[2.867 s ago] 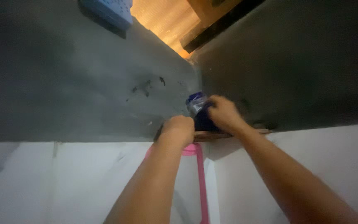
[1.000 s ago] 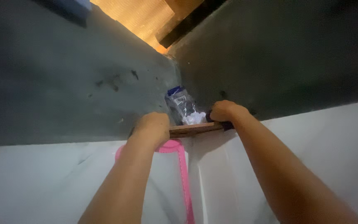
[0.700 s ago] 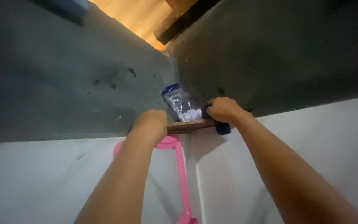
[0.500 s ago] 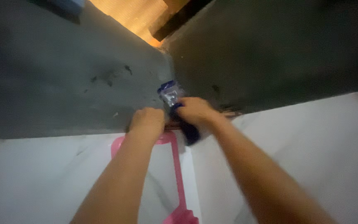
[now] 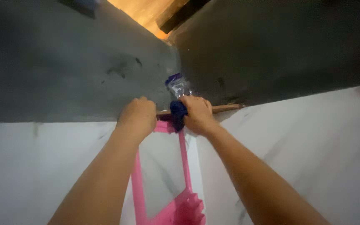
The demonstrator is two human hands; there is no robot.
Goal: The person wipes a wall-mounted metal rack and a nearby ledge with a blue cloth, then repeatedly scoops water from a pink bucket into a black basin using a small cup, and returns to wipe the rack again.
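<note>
A small wooden corner shelf [image 5: 226, 108] sits where two walls meet, high above me. My left hand [image 5: 137, 117] grips the shelf's left end with its fingers curled over the edge. A dark blue cloth [image 5: 178, 114] is bunched in my right hand [image 5: 197, 113], which presses it against the shelf's front edge near the corner. On the shelf, just above my right hand, stands a clear plastic packet with a blue top [image 5: 176, 86].
A pink plastic rack [image 5: 183, 166] hangs in the corner below the shelf. The walls are white tile below [image 5: 305, 141] and dark grey plaster above [image 5: 63, 71]. An orange-lit opening [image 5: 146, 12] shows at the top.
My right hand has slid left along the shelf with the cloth, from the right end to the corner. The view has tilted down, showing more of the pink rack.
</note>
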